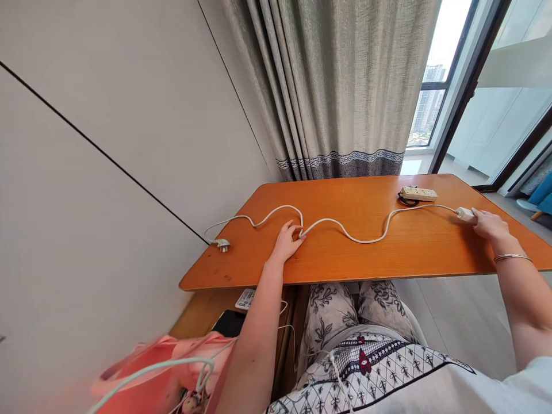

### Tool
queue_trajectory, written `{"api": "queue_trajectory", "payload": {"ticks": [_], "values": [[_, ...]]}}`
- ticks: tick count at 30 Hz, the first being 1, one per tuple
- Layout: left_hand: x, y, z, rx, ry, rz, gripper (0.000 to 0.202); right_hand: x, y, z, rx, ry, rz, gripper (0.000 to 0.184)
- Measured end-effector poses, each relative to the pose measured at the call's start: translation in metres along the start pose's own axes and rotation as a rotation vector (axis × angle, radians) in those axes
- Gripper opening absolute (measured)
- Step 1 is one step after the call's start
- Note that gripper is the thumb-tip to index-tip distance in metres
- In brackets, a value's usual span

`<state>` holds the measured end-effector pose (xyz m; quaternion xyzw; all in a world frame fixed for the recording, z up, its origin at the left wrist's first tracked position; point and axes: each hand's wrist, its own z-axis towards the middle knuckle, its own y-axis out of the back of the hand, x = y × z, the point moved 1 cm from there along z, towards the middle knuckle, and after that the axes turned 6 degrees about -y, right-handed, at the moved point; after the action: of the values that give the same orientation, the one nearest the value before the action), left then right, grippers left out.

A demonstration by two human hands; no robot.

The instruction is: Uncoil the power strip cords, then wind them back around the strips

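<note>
A seated person stretches a white cable point(345, 230) across an orange worktop point(422, 247): the left hand point(288, 241) pins a bend of it near the middle, fingers together on the cord, while the right hand point(489, 223) has its fingers clamped on the cable's white end block point(464, 213). The plug point(222, 245) lies at the left edge; a beige power strip point(418, 194) sits behind
</note>
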<state>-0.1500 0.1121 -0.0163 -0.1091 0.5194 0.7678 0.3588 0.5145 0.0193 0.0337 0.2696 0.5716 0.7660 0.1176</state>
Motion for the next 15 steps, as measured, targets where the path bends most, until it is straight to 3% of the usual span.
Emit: {"api": "queue_trajectory", "payload": {"ticks": [2, 5, 10, 15], "values": [[0.000, 0.000, -0.001, 0.029, -0.005, 0.016, 0.034, 0.013, 0.001, 0.000, 0.082, -0.115, -0.083, 0.071], [-0.004, 0.000, -0.001, 0.061, -0.028, 0.031, 0.040, 0.039, -0.001, 0.000, 0.030, 0.035, -0.090, 0.086], [-0.016, 0.003, -0.003, 0.140, -0.042, 0.018, 0.058, 0.087, -0.014, 0.010, -0.132, 0.314, -0.027, 0.061], [-0.022, 0.006, -0.006, 0.178, -0.039, -0.021, 0.074, 0.144, -0.026, 0.025, -0.043, 0.355, -0.087, 0.059]]}}
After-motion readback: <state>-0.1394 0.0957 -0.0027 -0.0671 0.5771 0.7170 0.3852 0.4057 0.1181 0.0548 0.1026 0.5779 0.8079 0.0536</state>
